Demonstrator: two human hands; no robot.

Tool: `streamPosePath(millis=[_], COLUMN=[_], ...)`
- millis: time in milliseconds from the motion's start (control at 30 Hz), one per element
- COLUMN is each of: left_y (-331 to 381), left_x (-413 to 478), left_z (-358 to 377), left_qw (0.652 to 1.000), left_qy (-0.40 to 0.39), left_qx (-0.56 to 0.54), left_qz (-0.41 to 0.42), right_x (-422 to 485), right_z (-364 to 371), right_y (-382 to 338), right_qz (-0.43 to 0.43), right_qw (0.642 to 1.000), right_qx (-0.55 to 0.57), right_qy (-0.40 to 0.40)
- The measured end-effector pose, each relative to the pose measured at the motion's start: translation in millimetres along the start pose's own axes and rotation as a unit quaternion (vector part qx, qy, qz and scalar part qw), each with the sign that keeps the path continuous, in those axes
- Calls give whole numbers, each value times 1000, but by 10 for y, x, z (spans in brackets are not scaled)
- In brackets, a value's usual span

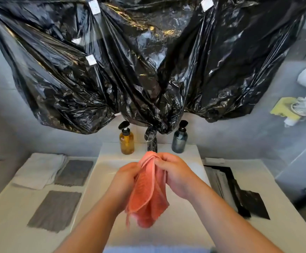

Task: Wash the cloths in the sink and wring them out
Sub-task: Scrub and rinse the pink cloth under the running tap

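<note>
Left hand (125, 177), right hand (174, 172) fingers curl round bunched pink cloth (146, 194) over sink (108, 167), so drips fall in basin.

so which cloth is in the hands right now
The coral-pink cloth, gripped by the left hand and right hand over the sink; the far grey cloth and near grey cloth lie flat on the counter.
</note>
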State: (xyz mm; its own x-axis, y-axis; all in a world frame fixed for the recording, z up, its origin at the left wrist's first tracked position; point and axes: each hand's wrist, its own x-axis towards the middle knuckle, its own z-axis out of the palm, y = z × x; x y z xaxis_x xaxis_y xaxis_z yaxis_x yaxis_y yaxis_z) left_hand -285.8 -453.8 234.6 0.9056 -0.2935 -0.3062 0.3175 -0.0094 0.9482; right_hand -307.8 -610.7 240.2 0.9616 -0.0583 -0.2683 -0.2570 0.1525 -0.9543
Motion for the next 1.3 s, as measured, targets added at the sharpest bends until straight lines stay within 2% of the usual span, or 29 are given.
streamPosePath(millis=[100, 233, 367, 467, 533, 667, 733, 833, 900, 1000, 1067, 1133, 1167, 1233, 1300], left_y=[38, 176, 336, 403, 471, 624, 710, 783, 752, 654, 538, 360, 247, 63, -71], left_x=[79, 175, 273, 296, 272, 249, 233, 231, 246, 295, 314, 302, 279, 167, 132], left_z=[47, -17, -14, -60, -90, -1, 48, -1, -98, -292, -367, -338, -284, -108, 39], left_qw=[999, 999, 972, 977, 979, 984, 985, 985, 979, 939, 900, 865, 875, 918, 940], left_qy=[-6, 42, 121, 117, 88, 42, 34, 27, 66, 137, 113, 47, 7, -88, -104], left_qx=[-12, 14, 188, 162, 145, 76, 33, -1, 73, 267, 405, 495, 480, 381, 309], left_qz=[-32, -13, 73, 77, 110, 158, 164, 171, 179, 169, 118, 68, 64, 73, 105], right_x=[8, 32, 100, 148, 144, 115, 126, 106, 91, 61, 43, 16, 9, 19, 9], right_z=[-132, -230, -222, -210, -220, -274, -348, -512, -615, -620, -535, -395, -317, -176, -60], right_y=[-41, -179, -364, -377, -349, -98, 187, 577, 696, 544, 329, 113, 22, -105, -191], right_qz=[-31, -85, -148, -172, -179, -131, -73, 9, 34, -9, -57, -86, -103, -131, -145], right_qw=[999, 989, 958, 933, 917, 903, 919, 937, 957, 978, 973, 966, 963, 960, 959], right_qx=[0, -111, -239, -307, -346, -407, -385, -344, -266, -161, -185, -217, -221, -222, -224], right_qy=[30, 42, 62, 79, 86, 45, 31, 66, 108, 134, 123, 115, 113, 108, 97])
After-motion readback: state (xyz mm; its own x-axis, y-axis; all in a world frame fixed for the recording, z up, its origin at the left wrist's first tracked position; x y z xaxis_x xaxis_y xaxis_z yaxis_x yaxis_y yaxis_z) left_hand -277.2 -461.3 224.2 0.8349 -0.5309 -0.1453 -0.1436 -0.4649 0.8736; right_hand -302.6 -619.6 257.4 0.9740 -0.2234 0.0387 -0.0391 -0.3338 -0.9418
